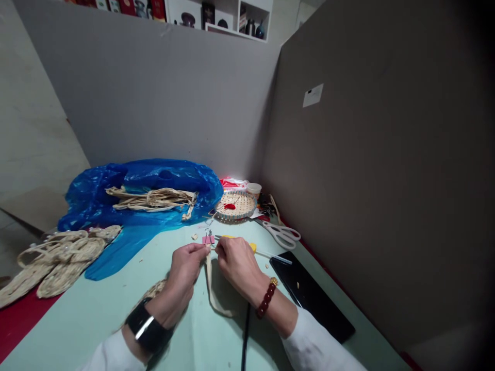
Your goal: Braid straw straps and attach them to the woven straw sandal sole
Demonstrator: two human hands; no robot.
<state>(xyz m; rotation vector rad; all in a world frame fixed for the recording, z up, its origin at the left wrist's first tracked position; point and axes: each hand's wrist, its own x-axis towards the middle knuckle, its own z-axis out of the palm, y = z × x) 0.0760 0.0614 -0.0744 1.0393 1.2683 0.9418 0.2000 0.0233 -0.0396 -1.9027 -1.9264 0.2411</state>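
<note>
My left hand point(186, 267) pinches a pale straw strand point(210, 281) between thumb and forefinger, just below a pink binder clip point(208, 239). Close on its right, my right hand point(238, 265) has its fingers curled in a pinch at the same straw work; the knuckles hide most of the fingertips. From between the hands the loose strand hangs down and curves to the right across the light green tabletop point(185, 335). A piece of braided straw point(154, 289) lies partly hidden behind my left wrist.
A blue plastic bag point(135, 170) holding a straw bundle point(154, 199) lies behind. Woven straw sandals point(73, 257) rest at left. White-handled scissors point(284, 234), a round woven piece point(235, 205), a paper cup point(253, 189) and a black tablet-like slab point(313, 299) are right. Grey partitions point(185, 98) enclose the table.
</note>
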